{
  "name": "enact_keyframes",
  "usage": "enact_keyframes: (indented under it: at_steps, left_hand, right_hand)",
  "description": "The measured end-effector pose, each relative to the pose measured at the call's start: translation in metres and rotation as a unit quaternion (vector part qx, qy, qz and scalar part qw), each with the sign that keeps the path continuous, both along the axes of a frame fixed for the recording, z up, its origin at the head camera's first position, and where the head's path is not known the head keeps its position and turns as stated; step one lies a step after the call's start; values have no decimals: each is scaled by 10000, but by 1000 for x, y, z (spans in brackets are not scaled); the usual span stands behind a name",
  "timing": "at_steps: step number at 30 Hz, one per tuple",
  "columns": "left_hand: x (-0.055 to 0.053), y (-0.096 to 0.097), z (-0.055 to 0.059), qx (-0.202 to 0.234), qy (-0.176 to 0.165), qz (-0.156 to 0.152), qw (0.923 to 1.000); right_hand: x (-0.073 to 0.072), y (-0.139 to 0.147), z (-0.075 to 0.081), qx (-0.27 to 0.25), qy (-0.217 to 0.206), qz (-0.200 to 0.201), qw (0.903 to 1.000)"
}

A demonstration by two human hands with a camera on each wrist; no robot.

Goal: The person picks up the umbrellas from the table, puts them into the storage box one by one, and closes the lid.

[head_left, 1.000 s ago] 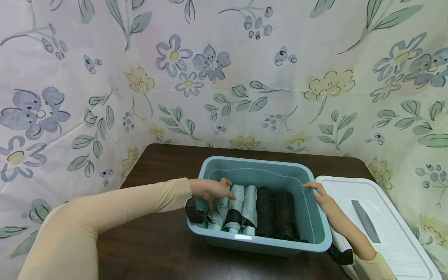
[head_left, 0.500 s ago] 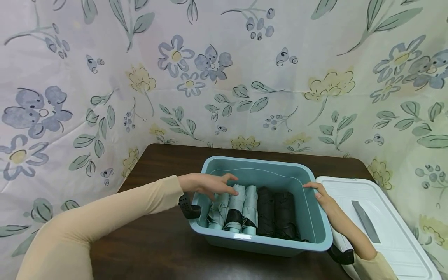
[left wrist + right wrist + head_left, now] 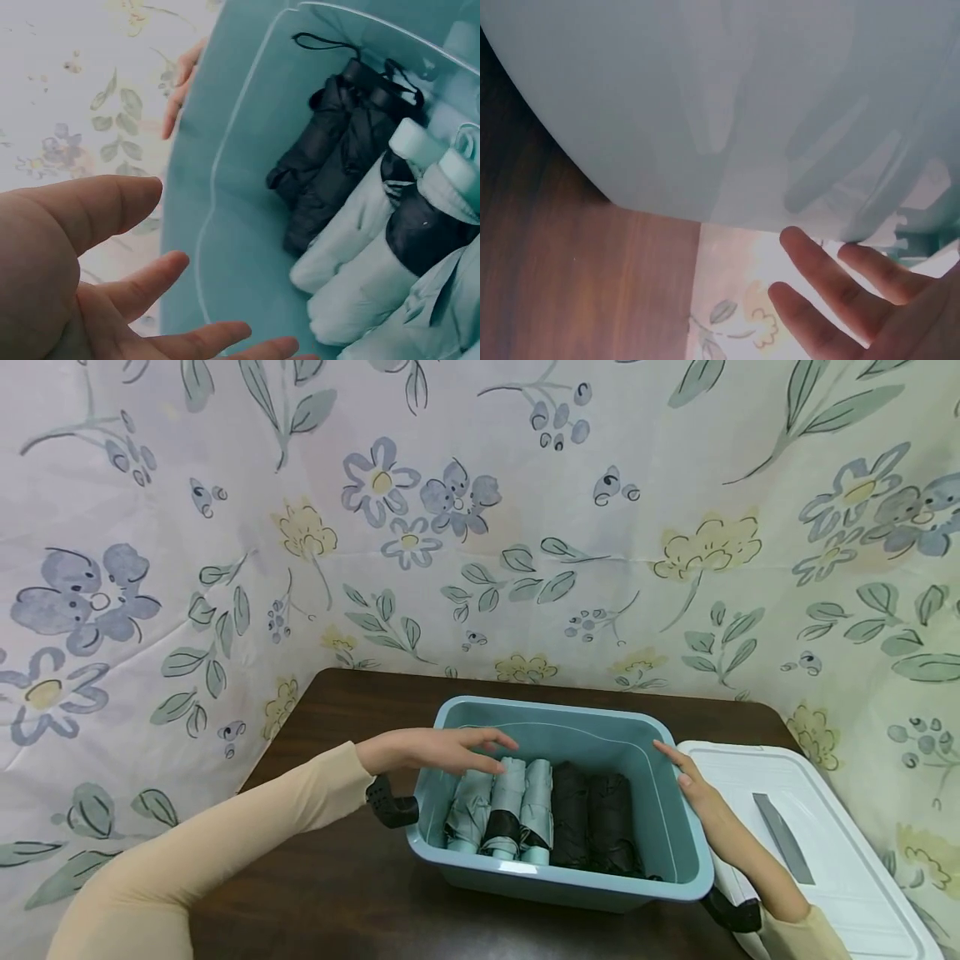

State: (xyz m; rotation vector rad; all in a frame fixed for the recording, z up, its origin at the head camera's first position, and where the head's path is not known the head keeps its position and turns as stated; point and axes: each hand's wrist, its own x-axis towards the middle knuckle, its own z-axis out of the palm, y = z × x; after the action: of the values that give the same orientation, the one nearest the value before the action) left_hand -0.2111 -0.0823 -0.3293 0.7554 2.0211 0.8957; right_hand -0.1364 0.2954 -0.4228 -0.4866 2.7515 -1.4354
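Note:
A blue-green plastic storage bin (image 3: 510,883) stands on the table with folded umbrellas lying side by side in it. Three pale mint umbrellas (image 3: 504,802) fill the left part. Beside them are two black umbrellas (image 3: 609,822), whose wrist loops show in the left wrist view. My left hand (image 3: 442,750) hovers over the bin's left side, fingers spread and holding nothing; the left wrist view shows it apart from the umbrellas (image 3: 367,285). At the bin's right rim, my right hand (image 3: 708,797) rests with its fingers extended along the outside (image 3: 840,292).
A white lid (image 3: 840,843) with a grey strip lies to the right of the bin, partly under my right forearm. The dark wooden table (image 3: 337,885) extends left of the bin. Flower-patterned cloth (image 3: 525,527) hangs behind and at both sides.
My left hand has lifted up and left out of the bin, away from the leftmost mint umbrella. The right hand stays at the rim, and the umbrellas have not moved.

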Motion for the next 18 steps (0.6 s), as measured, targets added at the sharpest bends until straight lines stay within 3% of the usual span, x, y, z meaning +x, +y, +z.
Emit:
enact_keyframes:
  at_steps: [7, 15, 18]
  left_hand:
    - [4, -8, 1, 278, 737, -287, 9965]
    - [14, -18, 6, 758, 918, -41, 9929]
    - [15, -21, 6, 938, 1128, 56, 9892]
  right_hand:
    - [2, 3, -4, 188, 330, -427, 9984]
    - [2, 11, -10, 589, 671, -826, 9926]
    - [1, 15, -13, 733, 865, -933, 9892]
